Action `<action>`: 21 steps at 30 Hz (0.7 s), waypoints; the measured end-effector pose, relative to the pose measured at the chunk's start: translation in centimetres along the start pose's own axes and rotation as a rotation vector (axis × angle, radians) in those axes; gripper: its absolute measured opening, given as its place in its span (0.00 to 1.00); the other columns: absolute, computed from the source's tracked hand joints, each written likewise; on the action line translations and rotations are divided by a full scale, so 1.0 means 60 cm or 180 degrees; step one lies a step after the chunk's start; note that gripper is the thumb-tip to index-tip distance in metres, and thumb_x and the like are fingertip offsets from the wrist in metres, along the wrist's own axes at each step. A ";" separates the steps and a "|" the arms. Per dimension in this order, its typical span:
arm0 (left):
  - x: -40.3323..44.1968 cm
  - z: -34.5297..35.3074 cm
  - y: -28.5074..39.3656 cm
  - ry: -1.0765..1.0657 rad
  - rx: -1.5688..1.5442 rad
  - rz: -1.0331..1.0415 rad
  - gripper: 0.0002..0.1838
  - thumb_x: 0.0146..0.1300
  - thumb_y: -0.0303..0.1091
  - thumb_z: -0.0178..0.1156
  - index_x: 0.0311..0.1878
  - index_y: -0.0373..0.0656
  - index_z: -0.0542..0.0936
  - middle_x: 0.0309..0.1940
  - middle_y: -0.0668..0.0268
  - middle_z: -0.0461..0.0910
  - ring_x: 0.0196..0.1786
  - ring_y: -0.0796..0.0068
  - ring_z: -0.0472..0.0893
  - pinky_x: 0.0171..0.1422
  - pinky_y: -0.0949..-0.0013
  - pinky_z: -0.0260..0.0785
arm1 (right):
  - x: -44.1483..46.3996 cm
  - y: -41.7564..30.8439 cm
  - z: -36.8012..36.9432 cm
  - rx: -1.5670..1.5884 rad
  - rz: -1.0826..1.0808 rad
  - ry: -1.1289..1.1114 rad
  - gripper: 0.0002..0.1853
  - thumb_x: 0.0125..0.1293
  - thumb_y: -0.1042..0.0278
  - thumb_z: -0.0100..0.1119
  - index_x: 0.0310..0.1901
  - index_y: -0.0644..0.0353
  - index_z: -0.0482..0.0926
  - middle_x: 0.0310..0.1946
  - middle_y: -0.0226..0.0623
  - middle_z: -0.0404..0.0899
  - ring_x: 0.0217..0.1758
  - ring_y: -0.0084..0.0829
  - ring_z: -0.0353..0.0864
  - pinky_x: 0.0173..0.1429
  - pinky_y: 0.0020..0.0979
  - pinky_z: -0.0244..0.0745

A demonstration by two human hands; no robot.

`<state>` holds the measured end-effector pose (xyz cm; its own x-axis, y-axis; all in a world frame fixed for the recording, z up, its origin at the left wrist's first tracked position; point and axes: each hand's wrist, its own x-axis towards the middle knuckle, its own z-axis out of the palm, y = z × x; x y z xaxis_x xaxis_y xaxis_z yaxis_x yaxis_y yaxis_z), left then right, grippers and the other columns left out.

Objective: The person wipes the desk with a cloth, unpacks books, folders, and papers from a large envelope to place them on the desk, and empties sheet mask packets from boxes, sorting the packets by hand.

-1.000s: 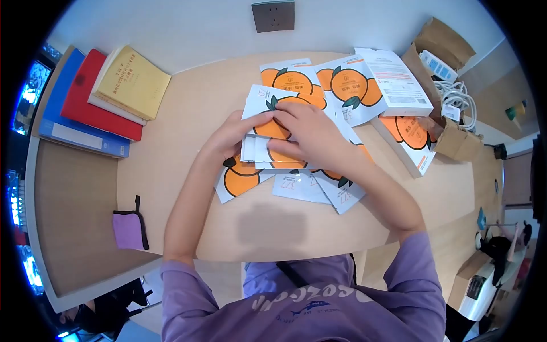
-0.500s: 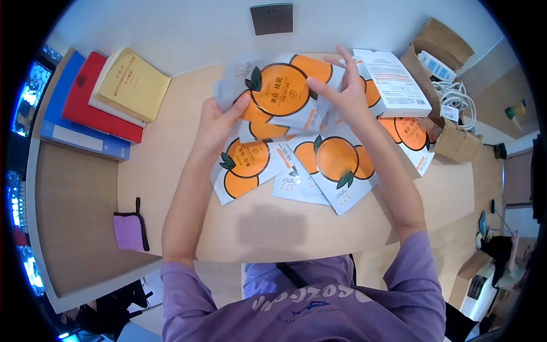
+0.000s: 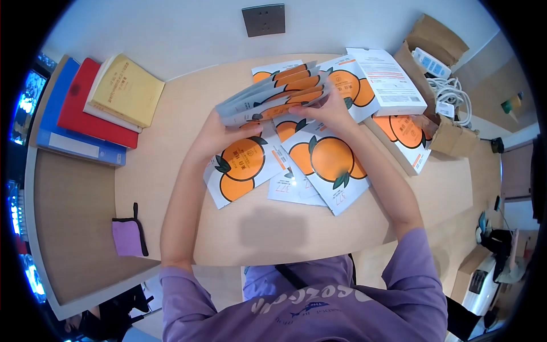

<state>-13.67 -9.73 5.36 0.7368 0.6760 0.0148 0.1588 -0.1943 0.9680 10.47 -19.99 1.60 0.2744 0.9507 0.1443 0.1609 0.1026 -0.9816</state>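
Between my two hands a bunch of several face mask sachets (image 3: 272, 96), white with orange fruit prints, is held tilted up on edge, its layers fanned. My left hand (image 3: 223, 134) grips the lower left end, thumb along the near side. At the right end, my right hand (image 3: 329, 112) has its thumb and fingers closed around the bunch. Below lie loose sachets: one (image 3: 244, 161) by my left wrist, another (image 3: 329, 159) overlapping a face-down sachet (image 3: 292, 191). One more sachet (image 3: 356, 91) lies beyond my right hand, partly covered.
A white box (image 3: 390, 80) and an orange-printed box (image 3: 405, 135) are at the right, beside an open cardboard carton (image 3: 436, 37) with a power strip (image 3: 431, 61) and white cables (image 3: 453, 97). Books (image 3: 126, 91) and binders (image 3: 74, 139) stand left. A purple pouch (image 3: 129, 236) lies near the front-left edge.
The bunch of sachets has tipped from facing up to standing on edge, and its layers show. My right hand has come lower and closed on its end. Sachets behind it are now more visible.
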 end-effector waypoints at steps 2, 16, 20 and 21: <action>0.003 -0.002 -0.002 -0.0038 -0.0115 0.0069 0.27 0.53 0.29 0.75 0.57 0.37 0.78 0.46 0.63 0.84 0.48 0.76 0.81 0.56 0.70 0.75 | 0.002 0.009 0.001 0.0150 -0.0048 -0.0047 0.40 0.51 0.66 0.80 0.62 0.62 0.64 0.53 0.42 0.80 0.57 0.31 0.82 0.59 0.34 0.81; -0.014 0.020 0.010 0.0723 -0.0446 0.1103 0.11 0.60 0.24 0.70 0.46 0.36 0.84 0.39 0.66 0.86 0.42 0.79 0.82 0.49 0.71 0.77 | -0.019 -0.102 -0.002 -0.0216 -0.0275 0.0043 0.27 0.54 0.72 0.75 0.54 0.60 0.73 0.44 0.36 0.84 0.50 0.27 0.84 0.54 0.29 0.80; -0.018 0.021 0.025 0.0471 -0.0226 0.0230 0.22 0.54 0.29 0.75 0.53 0.39 0.82 0.42 0.65 0.86 0.44 0.77 0.84 0.49 0.71 0.79 | -0.020 -0.090 -0.008 0.0560 -0.0038 0.0055 0.24 0.53 0.77 0.69 0.53 0.61 0.74 0.45 0.37 0.84 0.51 0.26 0.83 0.54 0.29 0.79; -0.013 0.015 0.015 0.0266 -0.0045 -0.0075 0.28 0.51 0.32 0.78 0.56 0.40 0.81 0.43 0.65 0.86 0.44 0.76 0.84 0.48 0.71 0.80 | -0.008 -0.052 -0.012 0.0469 0.0205 0.0057 0.24 0.54 0.77 0.67 0.54 0.61 0.74 0.47 0.38 0.83 0.53 0.27 0.82 0.58 0.30 0.78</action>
<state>-13.54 -11.08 5.98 0.6754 0.7373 0.0123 0.1657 -0.1680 0.9718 10.50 -20.97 4.67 0.2968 0.9515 0.0815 0.0020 0.0847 -0.9964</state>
